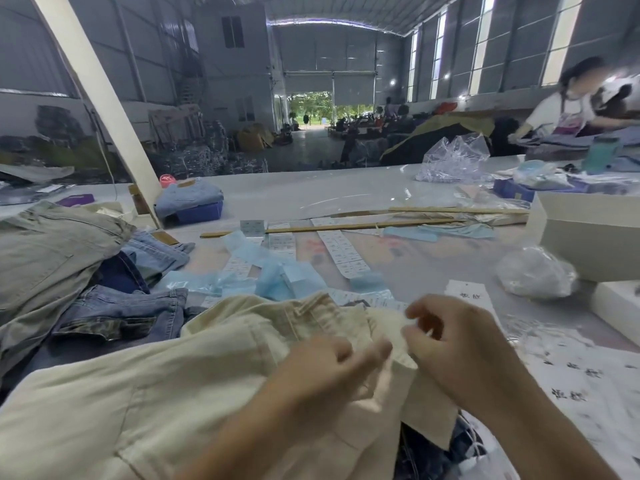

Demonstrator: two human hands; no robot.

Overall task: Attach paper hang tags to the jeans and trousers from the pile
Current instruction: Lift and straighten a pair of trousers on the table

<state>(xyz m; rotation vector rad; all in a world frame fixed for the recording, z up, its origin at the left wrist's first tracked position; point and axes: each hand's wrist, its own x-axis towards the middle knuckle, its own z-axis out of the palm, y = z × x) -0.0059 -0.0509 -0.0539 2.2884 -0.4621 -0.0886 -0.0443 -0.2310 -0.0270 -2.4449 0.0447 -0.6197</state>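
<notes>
Cream trousers (138, 393) lie across the near table edge, waistband toward the middle. My left hand (332, 368) pinches the waistband fabric with curled fingers. My right hand (453, 344) sits just right of it, fingers curled, pinching the same waistband edge; whether it also holds a tag string is too blurred to tell. A white paper hang tag (467, 296) with dark print lies behind my right hand. More white tags (581, 382) are spread on the right. A pile of jeans (121, 313) and an olive pair (45, 258) lies at the left.
Sticker strips (341, 247) and blue backing paper (277, 275) litter the table middle, with wooden sticks (346, 226) behind. White boxes (588, 237) and a plastic bag (535, 271) stand at the right. Folded jeans rest on a blue box (197, 213). Another person (571, 109) works at the far right.
</notes>
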